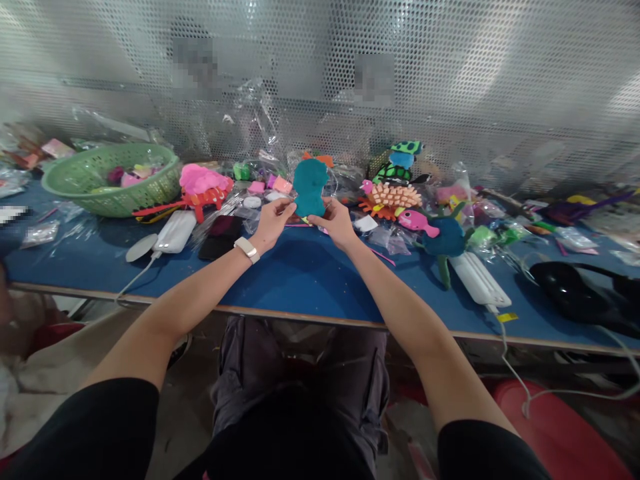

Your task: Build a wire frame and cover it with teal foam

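Note:
A flat teal clay-like figure, rounded at the top and narrower near its lower part, is held upright over the blue table. My left hand pinches its lower left edge. On the opposite lower edge, the thumb and fingers of my right hand are closed. A small yellowish bit shows by the right thumb at the figure's bottom. Behind it, orange pieces peek out. Pink blocks and a round white piece lie just left of the figure.
A green basket with colourful pieces stands left, beside a pink-and-red crab-like model. White power banks with cables lie on both sides. Right are a spiky peach model, a pink fish, a blue turtle-like model and a black object.

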Demonstrator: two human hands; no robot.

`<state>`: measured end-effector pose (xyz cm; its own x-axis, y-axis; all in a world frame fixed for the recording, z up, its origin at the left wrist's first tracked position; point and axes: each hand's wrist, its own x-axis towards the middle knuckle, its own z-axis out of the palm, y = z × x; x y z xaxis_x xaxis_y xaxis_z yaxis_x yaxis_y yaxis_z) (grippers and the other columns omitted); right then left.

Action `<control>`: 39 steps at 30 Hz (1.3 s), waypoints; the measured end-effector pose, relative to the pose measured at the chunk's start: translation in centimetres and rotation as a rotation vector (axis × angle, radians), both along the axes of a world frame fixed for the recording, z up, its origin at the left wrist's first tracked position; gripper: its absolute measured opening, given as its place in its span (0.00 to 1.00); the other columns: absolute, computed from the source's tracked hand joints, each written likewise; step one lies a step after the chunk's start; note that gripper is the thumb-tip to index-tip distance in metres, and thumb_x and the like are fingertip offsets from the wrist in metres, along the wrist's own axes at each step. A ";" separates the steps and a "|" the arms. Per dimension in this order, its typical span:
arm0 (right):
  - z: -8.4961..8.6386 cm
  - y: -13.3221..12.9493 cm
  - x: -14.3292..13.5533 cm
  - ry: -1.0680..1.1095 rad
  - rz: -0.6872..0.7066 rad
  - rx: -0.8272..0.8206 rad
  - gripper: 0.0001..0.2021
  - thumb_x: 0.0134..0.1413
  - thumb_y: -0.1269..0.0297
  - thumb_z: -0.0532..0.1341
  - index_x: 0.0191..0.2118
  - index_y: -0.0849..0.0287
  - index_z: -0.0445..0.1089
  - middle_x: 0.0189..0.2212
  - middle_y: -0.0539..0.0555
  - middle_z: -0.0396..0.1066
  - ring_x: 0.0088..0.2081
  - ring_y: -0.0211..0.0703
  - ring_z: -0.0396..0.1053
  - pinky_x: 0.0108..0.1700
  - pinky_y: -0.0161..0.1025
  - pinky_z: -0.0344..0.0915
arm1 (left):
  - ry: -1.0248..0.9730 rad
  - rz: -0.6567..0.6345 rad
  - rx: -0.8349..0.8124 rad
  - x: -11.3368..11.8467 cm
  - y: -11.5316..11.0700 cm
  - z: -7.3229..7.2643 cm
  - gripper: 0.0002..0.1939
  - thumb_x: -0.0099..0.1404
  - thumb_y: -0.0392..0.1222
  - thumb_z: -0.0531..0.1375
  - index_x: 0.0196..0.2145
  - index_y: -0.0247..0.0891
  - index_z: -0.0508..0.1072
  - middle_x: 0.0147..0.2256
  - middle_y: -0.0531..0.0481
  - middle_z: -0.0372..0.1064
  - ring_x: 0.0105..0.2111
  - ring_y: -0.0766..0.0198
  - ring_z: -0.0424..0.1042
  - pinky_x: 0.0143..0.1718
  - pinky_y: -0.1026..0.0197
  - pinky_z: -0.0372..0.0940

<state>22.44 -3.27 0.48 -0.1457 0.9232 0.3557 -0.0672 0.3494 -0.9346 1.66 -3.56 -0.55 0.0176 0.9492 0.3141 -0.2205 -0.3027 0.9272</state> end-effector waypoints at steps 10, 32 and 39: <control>-0.5 0.3 -0.3 0.051 -0.004 -0.058 0.41 0.29 0.32 0.88 0.43 0.49 0.73 0.35 0.51 0.84 0.38 0.52 0.85 0.51 0.55 0.85 | 0.031 -0.009 0.035 -0.1 0.0 0.1 0.33 0.59 0.73 0.81 0.42 0.42 0.84 0.38 0.44 0.82 0.40 0.52 0.83 0.55 0.40 0.83; 4.3 3.8 12.8 -1.068 -0.935 0.309 0.25 0.76 0.64 0.56 0.72 0.58 0.74 0.77 0.71 0.66 0.75 0.68 0.69 0.77 0.67 0.67 | 0.010 -0.117 -0.105 0.4 -0.1 -0.8 0.17 0.65 0.47 0.82 0.44 0.41 0.81 0.41 0.42 0.86 0.44 0.48 0.88 0.64 0.31 0.82; 4.2 7.4 15.0 -1.014 -0.965 0.116 0.18 0.71 0.69 0.58 0.55 0.60 0.86 0.68 0.69 0.79 0.64 0.66 0.79 0.70 0.62 0.73 | 0.055 -0.122 -0.141 0.6 -0.1 -1.2 0.12 0.69 0.38 0.78 0.45 0.37 0.80 0.37 0.48 0.82 0.38 0.56 0.86 0.53 0.41 0.86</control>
